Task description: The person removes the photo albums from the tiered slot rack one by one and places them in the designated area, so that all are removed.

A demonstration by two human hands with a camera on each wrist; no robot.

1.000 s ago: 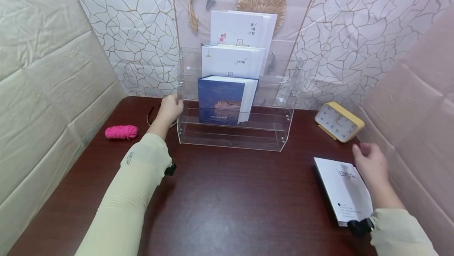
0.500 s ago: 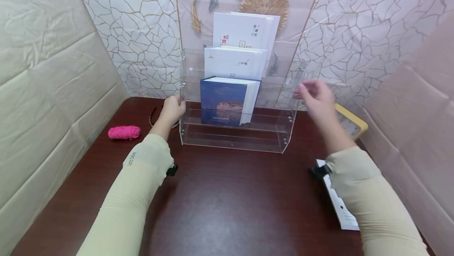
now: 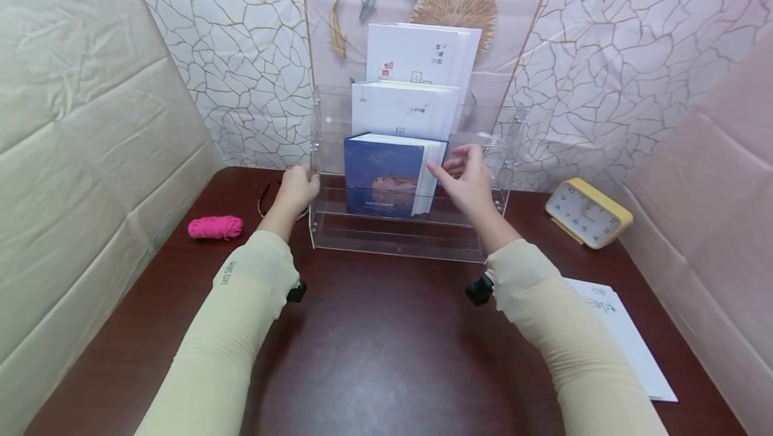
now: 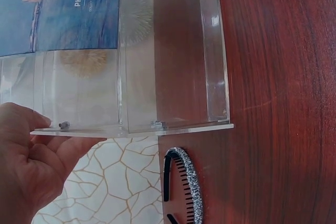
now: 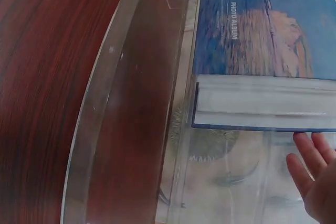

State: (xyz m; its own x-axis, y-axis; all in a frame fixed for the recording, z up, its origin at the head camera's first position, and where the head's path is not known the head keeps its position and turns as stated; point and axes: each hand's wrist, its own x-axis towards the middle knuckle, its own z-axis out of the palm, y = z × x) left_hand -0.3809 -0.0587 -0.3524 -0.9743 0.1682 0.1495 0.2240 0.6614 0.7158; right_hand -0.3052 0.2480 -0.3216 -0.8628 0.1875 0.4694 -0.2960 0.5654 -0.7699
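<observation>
Tabletop (image 3: 380,342): dark red.
Clear rack (image 3: 398,241): twelve o'clock.
Blue album (image 3: 382,171): upright in rack's front tier, cover facing six; long axis unclear.
Left hand (image 3: 299,186): grips rack's nine-o'clock side.
Right hand (image 3: 468,181): fingers parted, empty, at album's three-o'clock edge.

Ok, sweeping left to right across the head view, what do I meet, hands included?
Pink yarn bundle → left hand → blue photo album → right hand → yellow clock.
</observation>
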